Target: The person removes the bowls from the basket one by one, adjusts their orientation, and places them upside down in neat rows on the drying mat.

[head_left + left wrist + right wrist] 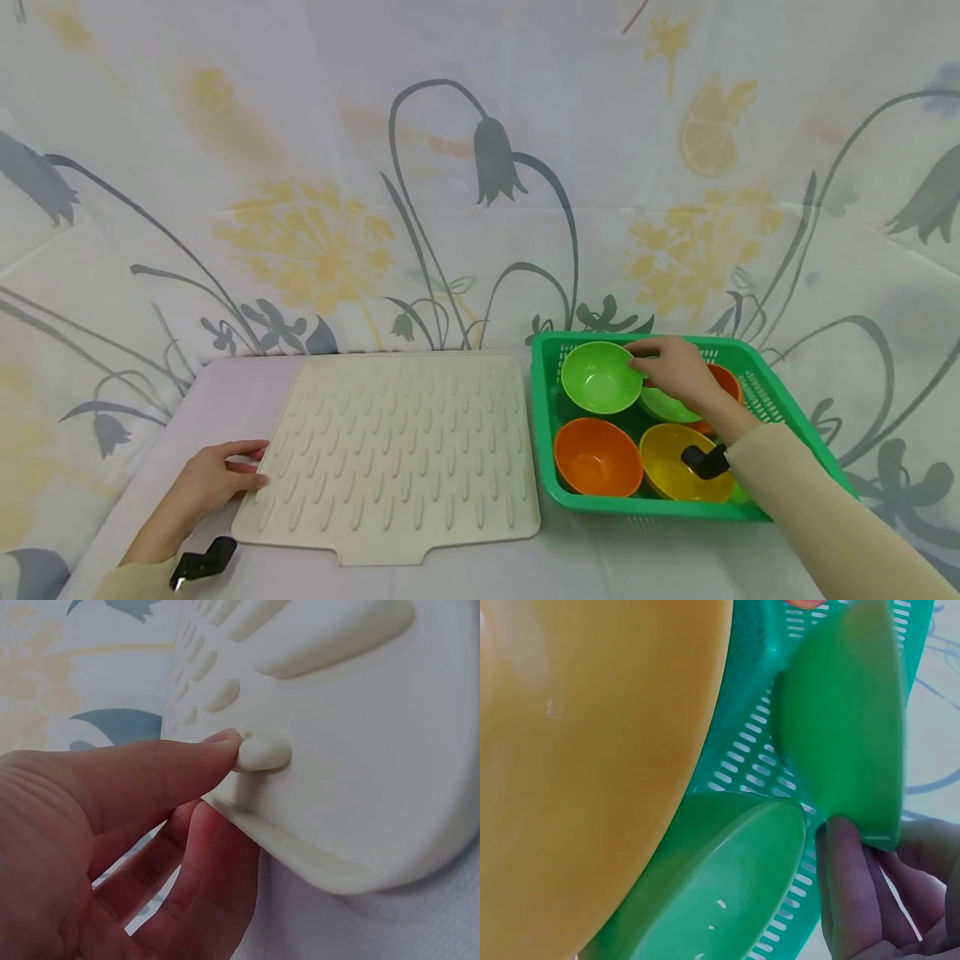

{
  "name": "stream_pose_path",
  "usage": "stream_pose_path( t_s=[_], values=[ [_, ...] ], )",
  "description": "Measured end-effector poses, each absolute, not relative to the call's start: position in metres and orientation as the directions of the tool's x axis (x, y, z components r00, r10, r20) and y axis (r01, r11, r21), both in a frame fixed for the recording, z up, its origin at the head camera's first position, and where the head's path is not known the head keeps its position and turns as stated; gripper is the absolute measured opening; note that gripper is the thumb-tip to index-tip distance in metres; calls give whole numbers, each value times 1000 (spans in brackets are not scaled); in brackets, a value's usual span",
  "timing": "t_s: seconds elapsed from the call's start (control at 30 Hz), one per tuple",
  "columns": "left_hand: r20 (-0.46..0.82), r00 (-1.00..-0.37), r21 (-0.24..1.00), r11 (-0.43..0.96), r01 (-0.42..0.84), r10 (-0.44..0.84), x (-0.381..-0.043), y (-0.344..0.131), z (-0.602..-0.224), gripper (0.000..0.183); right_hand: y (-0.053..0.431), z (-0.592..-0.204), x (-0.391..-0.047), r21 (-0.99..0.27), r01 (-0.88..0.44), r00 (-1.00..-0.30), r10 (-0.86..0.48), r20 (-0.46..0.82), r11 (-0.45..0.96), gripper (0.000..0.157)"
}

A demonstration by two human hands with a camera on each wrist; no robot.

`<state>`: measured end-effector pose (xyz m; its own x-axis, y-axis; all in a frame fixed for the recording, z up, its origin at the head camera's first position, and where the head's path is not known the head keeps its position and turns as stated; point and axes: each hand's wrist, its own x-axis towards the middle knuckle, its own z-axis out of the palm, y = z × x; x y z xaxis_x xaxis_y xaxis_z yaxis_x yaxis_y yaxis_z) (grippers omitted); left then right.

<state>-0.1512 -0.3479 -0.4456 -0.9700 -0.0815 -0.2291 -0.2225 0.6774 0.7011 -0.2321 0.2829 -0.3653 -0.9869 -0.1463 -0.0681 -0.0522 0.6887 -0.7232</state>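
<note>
A cream drying mat (397,450) with raised ridges lies flat on the table. My left hand (213,479) pinches its left edge, and in the left wrist view the thumb (187,761) presses beside a ridge while the other fingers reach under the rim. Over at the green basket (547,450), my right hand (678,371) pinches the rim of a light green bowl (600,379) at the back left. In the right wrist view that bowl (847,727) is tilted between thumb and fingers. Another green bowl (727,892) sits right beside it.
Also in the basket are an orange bowl (597,458) at front left, a yellow bowl (675,458) beside it and another orange bowl (726,381) partly behind my right hand. A flower-printed cloth (480,250) hangs behind the table. The basket stands close to the mat's right edge.
</note>
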Motion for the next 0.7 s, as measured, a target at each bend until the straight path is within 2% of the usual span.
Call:
stream_pose_path(
  t_s=[0.27,0.47,0.7],
  values=[
    [-225,-970,681,697,-223,-91,-151,-347,-447,68,293,-354,-216,-788,-6,-987,-128,-93,616,47],
    [-159,-985,656,739,-156,-67,-147,-346,-447,65,293,-342,-207,-813,19,-983,-136,-120,582,50],
    [-116,-991,661,739,-131,-72,-140,-348,-449,62,281,-332,-196,-845,-4,-969,-211,-129,535,50]
  ],
)
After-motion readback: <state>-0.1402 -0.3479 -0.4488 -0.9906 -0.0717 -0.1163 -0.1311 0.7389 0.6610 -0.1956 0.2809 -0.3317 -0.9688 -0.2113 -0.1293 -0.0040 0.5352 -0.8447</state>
